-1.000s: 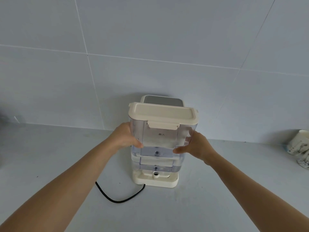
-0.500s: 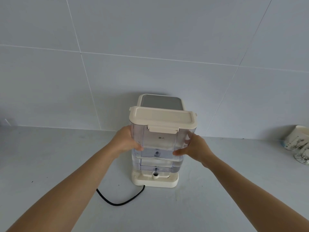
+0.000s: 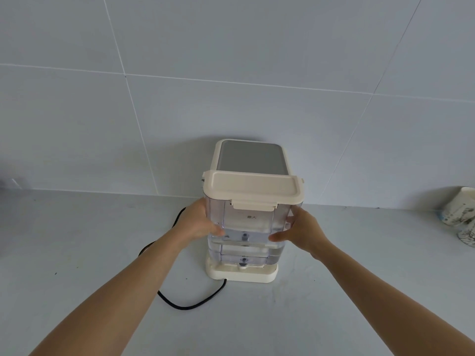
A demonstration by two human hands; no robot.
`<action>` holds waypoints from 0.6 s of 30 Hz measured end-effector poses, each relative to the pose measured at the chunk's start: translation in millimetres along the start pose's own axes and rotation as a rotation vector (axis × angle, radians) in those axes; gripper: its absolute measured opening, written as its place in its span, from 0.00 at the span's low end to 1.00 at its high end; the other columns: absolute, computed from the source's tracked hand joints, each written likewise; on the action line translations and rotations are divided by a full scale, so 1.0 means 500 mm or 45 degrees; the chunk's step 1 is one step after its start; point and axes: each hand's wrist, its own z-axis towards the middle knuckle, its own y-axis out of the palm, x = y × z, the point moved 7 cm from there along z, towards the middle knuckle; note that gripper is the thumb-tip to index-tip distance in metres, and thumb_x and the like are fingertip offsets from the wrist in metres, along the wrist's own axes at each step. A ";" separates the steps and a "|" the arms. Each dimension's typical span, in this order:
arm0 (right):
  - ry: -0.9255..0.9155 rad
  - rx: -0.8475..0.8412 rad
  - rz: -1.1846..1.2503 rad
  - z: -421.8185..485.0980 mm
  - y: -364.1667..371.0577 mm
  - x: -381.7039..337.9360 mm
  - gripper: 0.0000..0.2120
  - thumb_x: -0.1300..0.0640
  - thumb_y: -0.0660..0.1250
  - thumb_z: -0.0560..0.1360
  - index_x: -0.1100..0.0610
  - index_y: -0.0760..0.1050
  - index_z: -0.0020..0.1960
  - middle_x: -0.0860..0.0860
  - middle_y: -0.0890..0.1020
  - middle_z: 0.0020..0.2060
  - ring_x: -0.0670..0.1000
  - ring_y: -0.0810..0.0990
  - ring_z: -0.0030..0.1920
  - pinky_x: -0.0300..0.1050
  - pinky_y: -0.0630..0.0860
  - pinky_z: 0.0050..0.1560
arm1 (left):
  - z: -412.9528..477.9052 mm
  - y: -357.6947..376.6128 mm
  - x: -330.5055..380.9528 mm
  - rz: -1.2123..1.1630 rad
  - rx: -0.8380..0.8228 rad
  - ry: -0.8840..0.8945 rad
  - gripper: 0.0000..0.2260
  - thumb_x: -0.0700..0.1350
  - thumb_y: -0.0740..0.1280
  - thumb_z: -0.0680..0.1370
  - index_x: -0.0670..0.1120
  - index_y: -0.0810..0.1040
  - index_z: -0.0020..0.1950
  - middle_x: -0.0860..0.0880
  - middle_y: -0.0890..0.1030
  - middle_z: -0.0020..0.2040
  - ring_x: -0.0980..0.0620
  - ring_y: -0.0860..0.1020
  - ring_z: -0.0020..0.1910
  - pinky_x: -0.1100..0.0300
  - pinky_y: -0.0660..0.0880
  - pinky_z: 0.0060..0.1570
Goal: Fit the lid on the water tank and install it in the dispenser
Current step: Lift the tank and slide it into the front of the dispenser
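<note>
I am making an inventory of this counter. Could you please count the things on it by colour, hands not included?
Cream: 2, the lid and the dispenser
Clear: 1, the water tank
Black: 1, the power cord
White with a pattern: 2, the cups at the right edge
Total: 6

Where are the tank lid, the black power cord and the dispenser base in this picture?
tank lid (image 3: 253,187), head view, on its flat cream top.
black power cord (image 3: 190,305), head view, on the loop lying on the counter.
dispenser base (image 3: 244,275), head view, on its cream front edge below the tank.
</note>
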 end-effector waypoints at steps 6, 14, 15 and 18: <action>0.007 0.004 0.018 0.000 0.015 0.014 0.38 0.63 0.78 0.59 0.57 0.65 0.65 0.55 0.78 0.60 0.58 0.75 0.60 0.50 0.72 0.61 | 0.006 0.014 -0.016 -0.058 -0.016 0.026 0.26 0.34 0.75 0.60 0.44 0.74 0.56 0.49 0.79 0.47 0.47 0.77 0.52 0.57 0.73 0.50; 0.014 0.002 0.030 0.006 0.023 0.027 0.38 0.62 0.78 0.59 0.57 0.65 0.65 0.55 0.78 0.60 0.58 0.75 0.60 0.48 0.72 0.59 | 0.010 0.023 -0.023 -0.094 -0.032 0.061 0.24 0.31 0.74 0.62 0.43 0.73 0.55 0.51 0.77 0.44 0.48 0.76 0.50 0.60 0.71 0.47; 0.014 0.001 0.033 0.007 0.024 0.028 0.38 0.63 0.78 0.59 0.57 0.65 0.65 0.55 0.78 0.60 0.58 0.75 0.60 0.48 0.72 0.59 | 0.010 0.023 -0.024 -0.088 -0.029 0.065 0.22 0.31 0.74 0.62 0.44 0.73 0.52 0.52 0.77 0.43 0.48 0.76 0.50 0.60 0.71 0.46; 0.023 0.001 0.048 0.007 0.026 0.033 0.37 0.63 0.78 0.59 0.57 0.66 0.65 0.55 0.78 0.60 0.58 0.75 0.60 0.47 0.72 0.58 | 0.008 0.026 -0.023 -0.087 -0.033 0.089 0.20 0.31 0.73 0.63 0.46 0.71 0.48 0.55 0.75 0.39 0.50 0.75 0.47 0.63 0.71 0.41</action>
